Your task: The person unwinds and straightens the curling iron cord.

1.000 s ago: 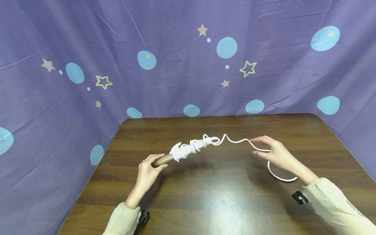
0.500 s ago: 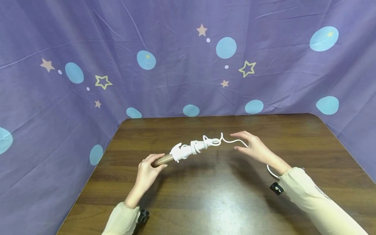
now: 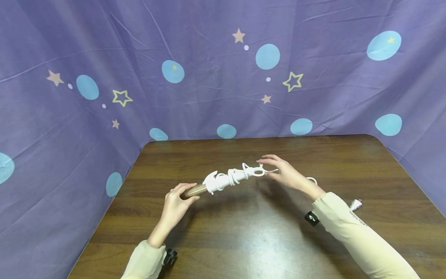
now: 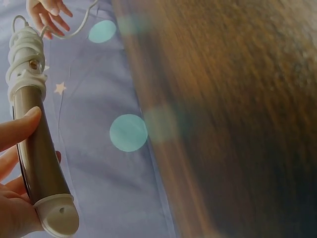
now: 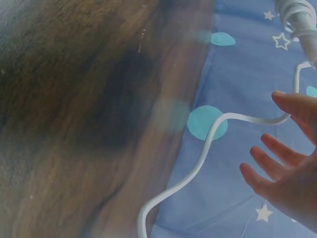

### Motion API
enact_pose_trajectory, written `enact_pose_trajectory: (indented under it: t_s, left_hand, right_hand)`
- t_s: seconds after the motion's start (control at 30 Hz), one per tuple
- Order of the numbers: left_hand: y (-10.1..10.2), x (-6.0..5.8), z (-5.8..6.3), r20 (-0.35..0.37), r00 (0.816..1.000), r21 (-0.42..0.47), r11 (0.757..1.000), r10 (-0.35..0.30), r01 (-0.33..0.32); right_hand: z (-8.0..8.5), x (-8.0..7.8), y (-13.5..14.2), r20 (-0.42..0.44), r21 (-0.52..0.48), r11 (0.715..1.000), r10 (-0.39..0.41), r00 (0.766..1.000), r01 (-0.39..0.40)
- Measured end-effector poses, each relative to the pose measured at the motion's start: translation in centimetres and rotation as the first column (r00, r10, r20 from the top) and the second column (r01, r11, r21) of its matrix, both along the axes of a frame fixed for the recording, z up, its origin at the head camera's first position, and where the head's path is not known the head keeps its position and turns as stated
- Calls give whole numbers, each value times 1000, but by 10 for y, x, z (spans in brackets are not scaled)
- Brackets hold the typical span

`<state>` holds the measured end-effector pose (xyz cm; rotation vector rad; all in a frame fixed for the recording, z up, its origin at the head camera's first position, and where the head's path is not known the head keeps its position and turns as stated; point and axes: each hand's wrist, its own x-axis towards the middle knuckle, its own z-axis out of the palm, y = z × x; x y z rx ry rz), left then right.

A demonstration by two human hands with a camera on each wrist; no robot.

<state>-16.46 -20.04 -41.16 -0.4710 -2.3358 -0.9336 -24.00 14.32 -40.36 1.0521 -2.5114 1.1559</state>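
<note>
My left hand (image 3: 175, 207) grips the brown-gold end of a hair straightener (image 4: 42, 144), thumb on one side and fingers on the other. The tool is held tilted over the table, its white handle (image 3: 223, 181) pointing right. A white power cord (image 3: 232, 176) is wound in loose loops around that handle. At the handle's cord end is my right hand (image 3: 283, 173), thumb and fingers spread apart. In the right wrist view the loose cord (image 5: 200, 158) runs past the thumb, which hides a bit of it.
A white plug (image 3: 355, 205) on the cord's end shows beside the right sleeve. The brown wooden table (image 3: 244, 240) lies under both hands. A purple curtain (image 3: 209, 104) with stars and blue ovals hangs behind and at the sides.
My right hand has moved left along the cord, up to the handle's end. The plug has come into sight by the right sleeve. The left hand and straightener have barely moved.
</note>
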Motion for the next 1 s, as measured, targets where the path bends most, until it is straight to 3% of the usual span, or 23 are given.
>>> enact_pose_trajectory:
  t_s: [0.23, 0.67, 1.0]
  left_hand:
    - [0, 0, 0, 2, 1000, -8, 1000, -5, 5]
    - [-2, 1, 0, -10, 1000, -19, 1000, -3, 3]
    - [-3, 1, 2, 21, 1000, -47, 999, 17, -16]
  right_hand:
    - [-3, -2, -3, 1, -26, 998, -62, 998, 62]
    - [10, -4, 3, -200, -103, 987, -146, 969, 127]
    - [29, 5, 6, -270, -185, 973, -182, 945, 135]
